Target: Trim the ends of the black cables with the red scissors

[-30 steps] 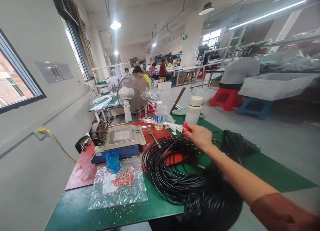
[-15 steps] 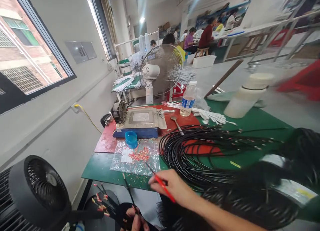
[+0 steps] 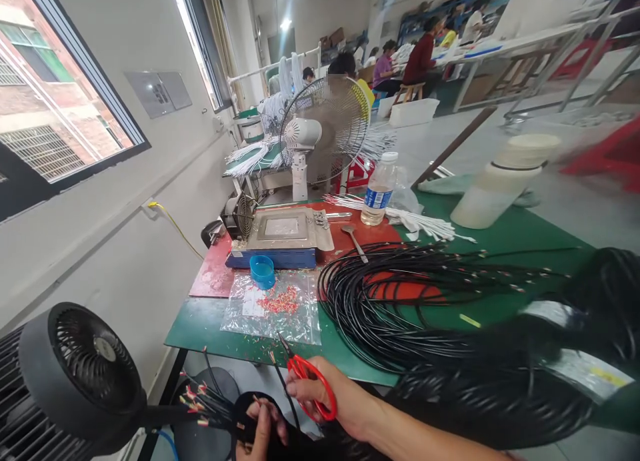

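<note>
While the big black cable coil (image 3: 400,301) sprawls over the green table (image 3: 200,324), my left hand (image 3: 260,428) clenches a wire bundle (image 3: 215,401) pointing left; my right hand (image 3: 340,401), just beside it, grips red scissors (image 3: 310,381), blades toward those ends.

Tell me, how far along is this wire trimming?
Done: coloured offcuts litter the plastic sheet. In hand: the left hand grips a black cable bundle with coloured wire ends, and the right hand brings red scissors to it. Left: a big coil of black cables covers the table.
</note>
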`<action>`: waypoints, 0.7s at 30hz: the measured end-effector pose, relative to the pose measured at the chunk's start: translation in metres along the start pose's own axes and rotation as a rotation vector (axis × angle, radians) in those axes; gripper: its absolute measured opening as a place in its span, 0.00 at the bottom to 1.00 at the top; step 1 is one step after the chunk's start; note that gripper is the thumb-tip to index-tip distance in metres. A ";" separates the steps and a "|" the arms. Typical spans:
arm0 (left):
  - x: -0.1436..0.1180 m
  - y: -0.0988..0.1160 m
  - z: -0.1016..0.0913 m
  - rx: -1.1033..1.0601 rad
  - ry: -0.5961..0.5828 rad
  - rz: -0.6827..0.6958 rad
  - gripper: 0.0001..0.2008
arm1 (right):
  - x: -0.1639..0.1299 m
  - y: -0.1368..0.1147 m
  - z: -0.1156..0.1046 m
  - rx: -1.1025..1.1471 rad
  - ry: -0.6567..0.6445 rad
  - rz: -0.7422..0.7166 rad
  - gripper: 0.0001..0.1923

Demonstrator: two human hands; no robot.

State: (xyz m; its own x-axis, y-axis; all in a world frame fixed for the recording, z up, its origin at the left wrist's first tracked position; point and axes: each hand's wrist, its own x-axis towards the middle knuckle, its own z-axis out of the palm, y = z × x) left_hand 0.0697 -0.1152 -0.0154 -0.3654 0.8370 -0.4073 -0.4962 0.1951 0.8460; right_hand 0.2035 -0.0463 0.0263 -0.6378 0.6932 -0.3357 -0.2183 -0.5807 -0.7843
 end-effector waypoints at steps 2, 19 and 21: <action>0.000 0.010 0.002 -0.049 0.028 -0.020 0.16 | -0.002 0.007 -0.003 -0.012 -0.006 0.021 0.16; -0.009 0.035 0.027 0.054 0.144 -0.059 0.12 | -0.012 0.010 -0.010 -0.773 0.055 -0.207 0.18; -0.010 0.037 0.026 0.108 0.084 -0.072 0.12 | -0.016 -0.001 -0.014 -0.974 0.043 -0.253 0.17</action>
State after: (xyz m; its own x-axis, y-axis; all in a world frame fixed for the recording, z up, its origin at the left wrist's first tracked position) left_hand 0.0754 -0.1030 0.0285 -0.3984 0.7742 -0.4917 -0.4377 0.3106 0.8438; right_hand 0.2238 -0.0513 0.0251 -0.6252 0.7736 -0.1036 0.3672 0.1744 -0.9136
